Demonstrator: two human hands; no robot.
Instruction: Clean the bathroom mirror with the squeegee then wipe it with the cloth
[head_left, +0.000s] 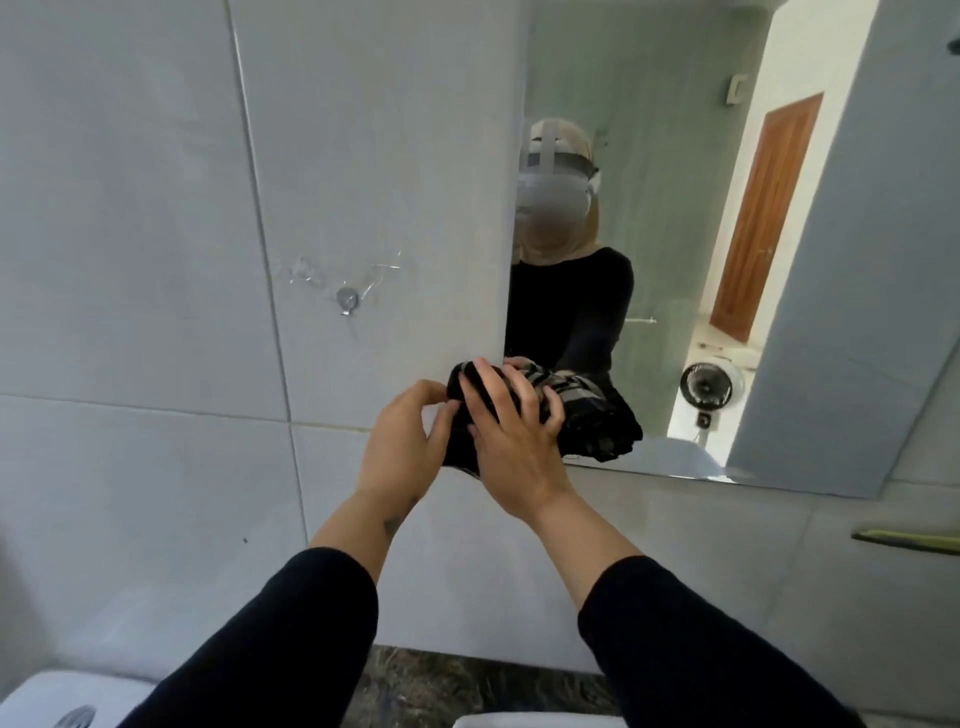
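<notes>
We hold a bunched dark cloth with pale grey stripes (470, 415) against the lower left corner of the frameless rectangular wall mirror (675, 208). Our right hand (511, 431) lies flat over the cloth with its fingers spread and curled down on the fabric, pressing it to the glass edge. Our left hand (402, 441) sits just left of that grip, fingertips pinched together on the cloth's near edge where it overlaps the pale grey wall tiles (130, 260). Both hands are closed on the cloth, and both wrists come out of black long sleeves (291, 639).

Right of the grip, the mirror shows the cloth's reflection touching the real fabric, with the reflected hand above it. Up and left of the grip, a small round metal wall hook (346, 299) is fixed to the tile, with scuffed marks around it. Far to the right of the grip and lower, a thin dark bar with a yellow-green strip (909, 540) lies along the wall; we cannot tell whether that is the squeegee. Below the grip, a dark speckled stone counter (467, 680) shows between our forearms.
</notes>
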